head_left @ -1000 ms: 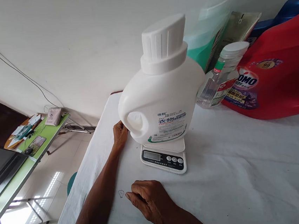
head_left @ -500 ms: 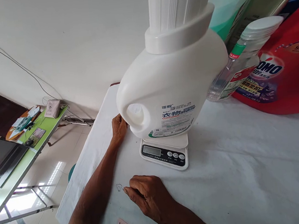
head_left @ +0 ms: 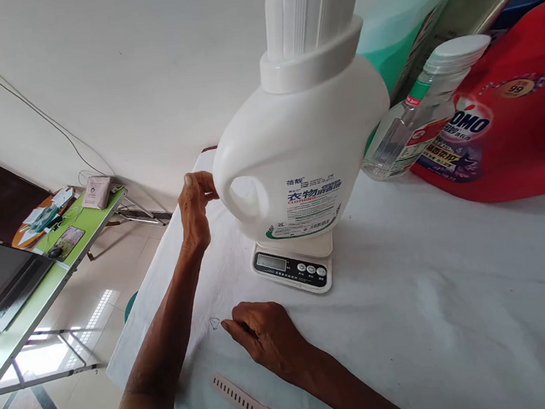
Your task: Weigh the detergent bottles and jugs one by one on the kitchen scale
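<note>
A large white laundry jug [head_left: 303, 124] with a white cap stands on a small kitchen scale [head_left: 291, 268]. The scale's display looks blank. My left hand [head_left: 194, 212] is raised at the jug's left side, beside the handle hole, fingers reaching toward it. Its fingertips go behind the jug's edge, and no finger shows through the hole. In front of the scale, my right hand [head_left: 266, 334] rests on the white cloth with its fingers curled in and nothing visible in them. A small ink drawing [head_left: 214, 323] lies by its thumb.
A pink-strapped watch [head_left: 243, 400] lies near the front. On the right stand a clear bottle [head_left: 409, 120], a red detergent jug [head_left: 515, 117] and a container of green liquid [head_left: 393, 58]. At far left, a green table [head_left: 77, 252] holds a laptop [head_left: 7, 275].
My left hand has risen from low behind the jug's handle and come left, showing more of its fingers. My right hand stays on the cloth. The view has shifted slightly, revealing more watch.
</note>
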### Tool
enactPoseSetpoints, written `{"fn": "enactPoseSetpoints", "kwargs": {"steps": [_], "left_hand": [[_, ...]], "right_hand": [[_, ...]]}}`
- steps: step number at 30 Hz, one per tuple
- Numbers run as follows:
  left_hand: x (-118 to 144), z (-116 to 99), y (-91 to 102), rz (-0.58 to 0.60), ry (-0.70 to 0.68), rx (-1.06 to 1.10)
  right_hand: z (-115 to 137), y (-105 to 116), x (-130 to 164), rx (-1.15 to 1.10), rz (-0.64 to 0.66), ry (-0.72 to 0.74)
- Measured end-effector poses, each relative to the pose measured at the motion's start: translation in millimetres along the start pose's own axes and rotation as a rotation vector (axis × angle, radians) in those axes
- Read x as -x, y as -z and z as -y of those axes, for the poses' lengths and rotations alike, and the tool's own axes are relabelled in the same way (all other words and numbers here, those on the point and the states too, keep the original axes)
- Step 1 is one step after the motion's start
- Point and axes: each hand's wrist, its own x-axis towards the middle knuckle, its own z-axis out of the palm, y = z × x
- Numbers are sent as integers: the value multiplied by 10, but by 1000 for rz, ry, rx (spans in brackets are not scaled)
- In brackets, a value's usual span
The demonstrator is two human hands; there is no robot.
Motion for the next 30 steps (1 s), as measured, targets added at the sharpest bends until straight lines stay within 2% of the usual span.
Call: {"fn": "enactPoseSetpoints", "kwargs": {"steps": [3,6,11,15,22,26,30], "left_hand": [[26,-357,-36,66,-91,60],[65,-525,-92,111,-139,25],[82,-450,-210,171,-78,-4],[43,-393,-308,115,-30,27],[-73,-498,-457,58,99,174],[-209,-428,-405,-14,79,136],[-406,-408,-213,-63,50,110]], "right_hand": [[3,2,7,-1,13,-5],[6,-3,5,9,19,-19],[6,-11,-2,-14,14,-19],[6,-12,-1,-42,-2,-22],[25,14,13,-94,-12,-15],[21,6,26,-78,-31,-12],[-12,-18,33,-63,-29,-5]]}}
